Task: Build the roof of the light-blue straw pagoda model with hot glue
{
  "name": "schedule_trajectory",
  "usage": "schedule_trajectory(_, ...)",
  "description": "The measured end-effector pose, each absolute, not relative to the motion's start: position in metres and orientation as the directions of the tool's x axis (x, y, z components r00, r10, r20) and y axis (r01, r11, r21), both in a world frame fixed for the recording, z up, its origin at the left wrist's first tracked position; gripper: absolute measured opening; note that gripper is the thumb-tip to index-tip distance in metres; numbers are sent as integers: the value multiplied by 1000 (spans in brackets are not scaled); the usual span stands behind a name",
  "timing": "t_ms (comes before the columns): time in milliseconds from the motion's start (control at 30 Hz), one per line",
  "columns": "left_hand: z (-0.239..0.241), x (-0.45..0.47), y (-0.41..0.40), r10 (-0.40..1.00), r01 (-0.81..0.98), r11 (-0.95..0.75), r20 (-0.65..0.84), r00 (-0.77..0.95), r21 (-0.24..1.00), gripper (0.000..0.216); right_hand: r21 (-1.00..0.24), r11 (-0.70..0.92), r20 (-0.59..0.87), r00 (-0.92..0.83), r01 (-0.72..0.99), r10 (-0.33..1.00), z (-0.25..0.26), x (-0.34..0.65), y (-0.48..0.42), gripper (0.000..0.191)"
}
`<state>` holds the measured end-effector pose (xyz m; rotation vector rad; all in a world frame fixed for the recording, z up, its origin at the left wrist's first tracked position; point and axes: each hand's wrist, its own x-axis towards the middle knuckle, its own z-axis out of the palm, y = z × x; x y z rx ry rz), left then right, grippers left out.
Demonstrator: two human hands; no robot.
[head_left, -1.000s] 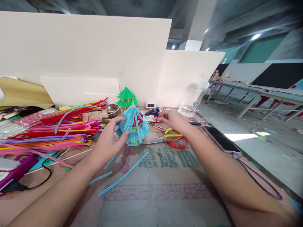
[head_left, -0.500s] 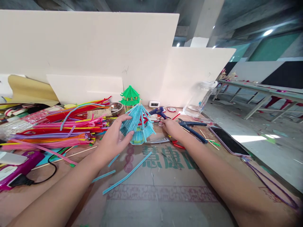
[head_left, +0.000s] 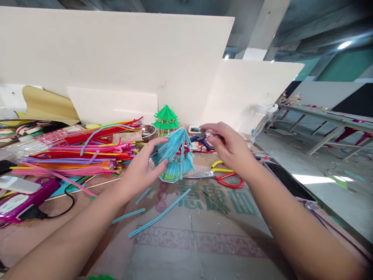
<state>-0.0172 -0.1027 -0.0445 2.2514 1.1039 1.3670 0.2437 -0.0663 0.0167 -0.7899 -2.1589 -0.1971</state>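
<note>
My left hand grips the left side of a small pavilion model made of light-blue pipe cleaners, with red bits inside and a stick at its top. My right hand is raised just right of the model, fingers bent towards the thumb in a pinch. Something small and greyish is blurred at its fingertips; I cannot make out what it is. Below that hand lie scissors with one yellow and one red handle. A dark blue glue gun lies behind, between the model and my right hand.
A green-roofed pavilion stands behind the blue one. Bundles of coloured pipe cleaners fill the left side. Blue cut strips lie in front. A clear jug and a phone are at the right.
My right hand has lifted from the tabletop beside the glue gun and come up near the model's top, uncovering the scissors. The left hand still grips the model. The view has shifted slightly.
</note>
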Motion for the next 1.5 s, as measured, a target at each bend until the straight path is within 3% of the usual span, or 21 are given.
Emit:
schedule_trajectory(200,-38,-17,-105,722,371,-686,650,239,626,49,183,832,722,-646,524,247,3,220,-76,24)
schedule_trajectory(500,-35,-17,-108,728,335,-683,640,245,649,49,364,744,673,-711,560,205,4,215,-86,31)
schedule_trajectory(733,-33,-17,-111,724,347,-688,633,273,637,52,394,749,702,-700,532,128,5,216,-86,18)
schedule_trajectory(1500,-31,-15,-116,713,406,-697,631,306,590,52,445,728,667,-736,521,119,5,215,-87,17)
